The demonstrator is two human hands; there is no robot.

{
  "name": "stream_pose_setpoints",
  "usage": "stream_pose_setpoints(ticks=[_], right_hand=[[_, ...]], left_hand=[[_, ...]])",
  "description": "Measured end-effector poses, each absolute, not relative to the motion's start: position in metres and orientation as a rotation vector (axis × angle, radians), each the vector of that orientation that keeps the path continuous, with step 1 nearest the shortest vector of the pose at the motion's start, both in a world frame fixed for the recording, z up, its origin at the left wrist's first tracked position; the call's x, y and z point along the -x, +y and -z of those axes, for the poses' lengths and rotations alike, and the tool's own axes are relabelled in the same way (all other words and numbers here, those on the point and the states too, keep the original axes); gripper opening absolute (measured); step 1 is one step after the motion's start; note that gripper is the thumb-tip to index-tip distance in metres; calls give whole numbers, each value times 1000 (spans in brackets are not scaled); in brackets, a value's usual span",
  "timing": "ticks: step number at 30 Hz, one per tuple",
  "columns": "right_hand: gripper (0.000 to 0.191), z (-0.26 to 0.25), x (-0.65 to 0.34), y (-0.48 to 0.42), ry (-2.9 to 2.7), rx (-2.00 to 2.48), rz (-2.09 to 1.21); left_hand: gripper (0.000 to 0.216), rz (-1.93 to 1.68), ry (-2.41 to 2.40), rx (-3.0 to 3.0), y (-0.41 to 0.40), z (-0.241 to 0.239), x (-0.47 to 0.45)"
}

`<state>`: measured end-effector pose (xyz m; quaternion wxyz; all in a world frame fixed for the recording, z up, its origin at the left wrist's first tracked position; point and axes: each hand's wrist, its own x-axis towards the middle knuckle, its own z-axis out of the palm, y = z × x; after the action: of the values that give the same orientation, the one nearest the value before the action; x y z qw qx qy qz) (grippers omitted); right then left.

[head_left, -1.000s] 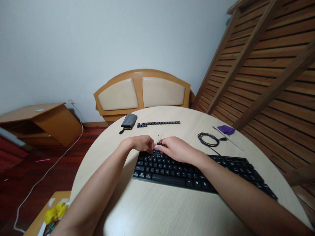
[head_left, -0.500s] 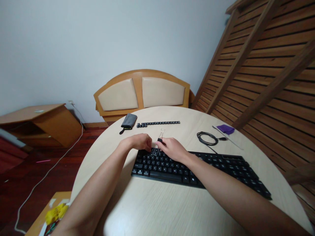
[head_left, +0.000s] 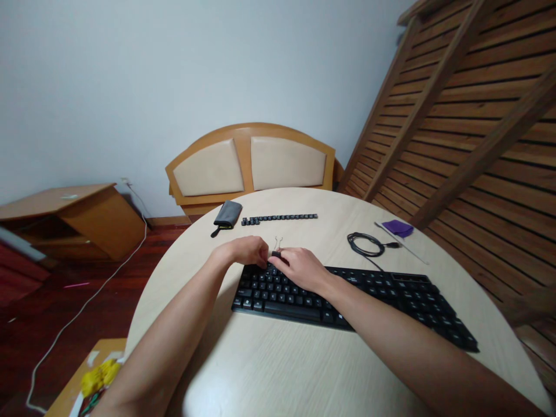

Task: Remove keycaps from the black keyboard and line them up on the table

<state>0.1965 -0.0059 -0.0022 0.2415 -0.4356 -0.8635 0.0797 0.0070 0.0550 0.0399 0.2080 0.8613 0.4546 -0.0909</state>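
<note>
My right hand (head_left: 302, 267) pinches a keycap puller (head_left: 276, 253) with a black middle and thin wire ends; the upper wires stick up above my fingers. Its lower end points down at the keys and is mostly hidden by the hand. Under both hands lies a black keyboard (head_left: 291, 310). My left hand (head_left: 252, 251) is closed at the keyboard's far left corner, right beside the puller, with its fingertips curled down and what is in them hidden. Beyond the hands, black keycaps (head_left: 284, 217) stand in a long row, with a few in a short second row.
A grey pouch (head_left: 228, 214) lies at the back left of the round table (head_left: 243, 365). To the right are a coiled black cable (head_left: 365, 245), a purple cloth (head_left: 398, 228) and a thin rod (head_left: 408, 249). A slatted wooden panel (head_left: 469, 133) leans close on the right.
My right hand has moved slightly left with the keycap puller, bringing it close to my left hand and lower over the keys. The left hand has hardly moved.
</note>
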Motion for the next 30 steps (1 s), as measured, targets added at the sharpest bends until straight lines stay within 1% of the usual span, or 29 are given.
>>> stream_pose_setpoints(ticks=[9,14,30], right_hand=[[41,0,-195,-7,-2374,1195,-182],[36,2,-195,-6,-2388,1147,-178],[36,4,-195,-6,-2458,1008,-14]], left_hand=[[17,245,1255,-2393,55,-39,-7],[16,246,1268,-2391,54,-41,-7],[13,220,1226,-2406,51,-44,-9]])
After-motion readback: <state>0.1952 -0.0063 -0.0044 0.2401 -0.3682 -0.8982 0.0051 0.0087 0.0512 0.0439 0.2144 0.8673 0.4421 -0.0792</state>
